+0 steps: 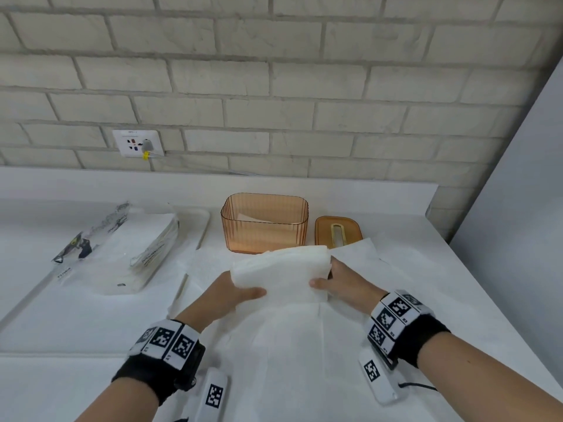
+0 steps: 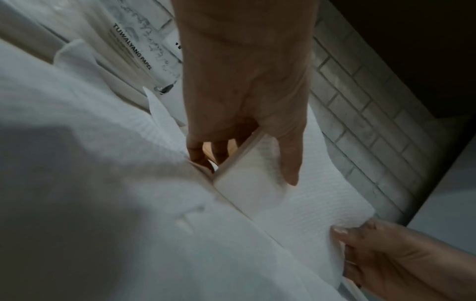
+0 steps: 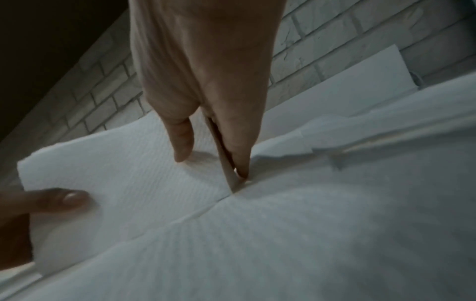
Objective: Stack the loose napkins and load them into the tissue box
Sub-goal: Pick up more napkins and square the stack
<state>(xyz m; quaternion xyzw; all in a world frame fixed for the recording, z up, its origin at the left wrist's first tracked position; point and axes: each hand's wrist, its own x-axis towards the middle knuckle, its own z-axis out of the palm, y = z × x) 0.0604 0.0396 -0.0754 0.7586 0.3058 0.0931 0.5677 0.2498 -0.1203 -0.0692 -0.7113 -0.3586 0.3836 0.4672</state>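
Behind the napkin stack (image 1: 280, 274) — tissue box (image 1: 264, 222), lid (image 1: 338, 230) (right), packet (image 1: 122, 248).

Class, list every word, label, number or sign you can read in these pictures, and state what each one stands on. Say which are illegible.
"TUWALYANG PAPEL": on the clear paper towel pack, readable in the left wrist view.
Other print on that pack: too small and blurred to read.
Label on the wall socket: too small to read.
Square black-and-white code markers, with small characters beside them, on the wristbands: the characters are too small to read.
Napkin stack, tissue box, lid: no text.
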